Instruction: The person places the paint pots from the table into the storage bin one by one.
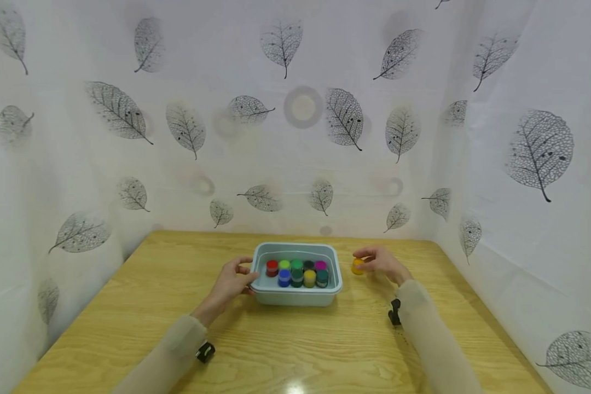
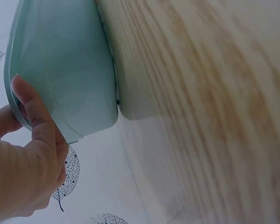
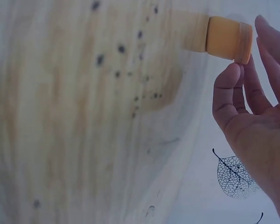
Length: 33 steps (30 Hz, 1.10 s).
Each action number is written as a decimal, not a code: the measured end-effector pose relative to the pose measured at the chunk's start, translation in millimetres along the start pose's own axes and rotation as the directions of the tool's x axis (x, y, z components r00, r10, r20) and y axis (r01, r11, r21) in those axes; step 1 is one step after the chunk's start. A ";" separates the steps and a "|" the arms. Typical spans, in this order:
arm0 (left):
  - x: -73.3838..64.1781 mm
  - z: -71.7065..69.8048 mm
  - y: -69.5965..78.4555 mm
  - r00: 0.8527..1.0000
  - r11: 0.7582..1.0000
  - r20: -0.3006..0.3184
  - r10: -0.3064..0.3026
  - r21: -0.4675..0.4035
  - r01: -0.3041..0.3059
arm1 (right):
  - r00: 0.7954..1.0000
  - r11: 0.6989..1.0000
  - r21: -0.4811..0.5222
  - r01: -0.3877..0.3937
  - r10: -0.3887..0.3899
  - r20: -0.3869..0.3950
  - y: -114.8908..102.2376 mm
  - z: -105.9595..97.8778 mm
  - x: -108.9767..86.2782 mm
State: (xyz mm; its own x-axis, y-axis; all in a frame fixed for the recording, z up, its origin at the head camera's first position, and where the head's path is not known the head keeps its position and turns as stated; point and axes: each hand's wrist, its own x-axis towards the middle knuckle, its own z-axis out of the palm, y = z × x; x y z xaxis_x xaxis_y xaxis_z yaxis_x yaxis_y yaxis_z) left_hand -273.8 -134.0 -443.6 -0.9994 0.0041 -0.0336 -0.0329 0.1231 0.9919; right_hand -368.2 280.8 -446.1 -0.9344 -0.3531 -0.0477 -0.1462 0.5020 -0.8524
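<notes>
A pale blue-green plastic tub (image 1: pixel 295 299) stands on the table with several small capped jars inside. Among them are a red jar (image 1: pixel 272 268), a blue jar (image 1: pixel 284 278), a yellow jar (image 1: pixel 310 279) and a magenta-topped jar (image 1: pixel 320 265). My left hand (image 1: pixel 230 282) holds the tub's left rim, its fingers against the outer wall (image 2: pixel 77 70). To the right of the tub, an orange jar (image 3: pixel 222 38) stands upright on the table. My right hand (image 1: pixel 381 262) is around its lid, thumb at one side; a gap shows between the index fingertip and the lid.
The wooden table (image 1: pixel 295 339) meets a white curtain (image 1: pixel 295 164) with leaf prints at the back and sides. Black wrist straps show on the left sleeve (image 1: pixel 162 355) and the right sleeve (image 1: pixel 433 334). Small dark specks lie on the wood below the right hand.
</notes>
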 end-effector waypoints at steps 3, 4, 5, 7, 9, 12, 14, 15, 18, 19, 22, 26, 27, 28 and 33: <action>-0.4 -0.8 1.2 1.000 1.000 0.001 0.004 0.007 -0.004 | 1.000 1.000 -0.017 0.012 -0.012 0.001 1.6 0.8 0.7; -0.7 -0.8 1.3 1.000 1.000 0.001 0.003 0.008 -0.003 | 1.000 1.000 -0.020 0.012 -0.012 0.002 2.5 1.4 0.9; -0.7 -0.7 1.2 1.000 1.000 -0.001 0.000 0.009 0.000 | 1.000 1.000 -0.022 0.012 -0.012 0.004 3.4 2.1 1.4; -0.3 -0.5 1.1 1.000 1.000 -0.005 -0.004 0.010 0.004 | 1.000 1.000 -0.030 0.007 -0.007 0.000 8.5 3.2 4.8; -0.3 -0.6 1.3 1.000 1.000 -0.009 -0.008 0.007 0.008 | 1.000 1.000 -0.029 -0.004 0.004 -0.002 8.6 4.8 6.0; -0.7 -0.6 1.3 1.000 1.000 -0.010 -0.004 0.004 0.004 | 1.000 0.999 -0.031 -0.023 0.023 -0.010 6.8 6.6 6.2; -0.9 -0.7 1.2 1.000 1.000 -0.010 -0.005 0.004 0.005 | 0.999 0.999 -0.032 -0.036 0.035 -0.014 6.3 7.1 6.0; -0.8 -0.7 1.0 1.000 1.000 -0.009 -0.005 0.005 0.005 | 0.999 0.999 -0.037 -0.040 0.040 -0.014 6.3 7.2 6.0; -0.4 -0.6 0.6 1.000 1.000 -0.006 -0.008 0.009 0.008 | 0.999 0.998 -0.037 -0.051 0.051 -0.010 6.3 6.1 5.3; -0.3 -0.7 0.4 1.000 1.000 -0.003 -0.009 0.010 0.009 | 0.998 0.998 -0.021 -0.057 0.057 -0.009 6.1 5.9 5.3; -0.1 -0.6 0.4 1.000 1.000 -0.001 -0.007 0.008 0.007 | 0.999 0.999 0.020 -0.039 0.039 0.000 1.9 4.3 3.8; -0.2 -0.3 0.3 1.000 1.000 -0.004 -0.009 0.003 0.009 | 1.000 0.997 0.080 0.000 0.000 0.003 -6.4 2.5 1.8; -0.3 -0.3 0.1 1.000 1.000 -0.004 -0.009 0.003 0.009 | 1.000 0.995 0.097 0.005 -0.005 0.004 -8.5 2.3 1.4; -0.3 -0.2 0.3 1.000 1.000 -0.002 -0.008 0.005 0.008 | 1.000 0.994 0.105 0.012 -0.013 0.004 -10.9 2.1 0.9; -0.7 0.0 1.3 1.000 1.000 0.001 -0.004 0.014 0.004 | 0.998 0.992 0.108 0.066 -0.067 0.009 -25.7 3.7 -0.9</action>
State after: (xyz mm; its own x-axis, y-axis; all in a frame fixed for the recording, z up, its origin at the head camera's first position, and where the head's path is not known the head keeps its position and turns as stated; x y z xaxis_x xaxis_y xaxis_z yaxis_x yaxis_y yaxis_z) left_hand -273.1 -133.8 -442.3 -0.9993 0.0041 -0.0374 -0.0365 0.1366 0.9900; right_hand -362.4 265.3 -426.1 -0.9196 -0.3929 0.0050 -0.1711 0.3891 -0.9052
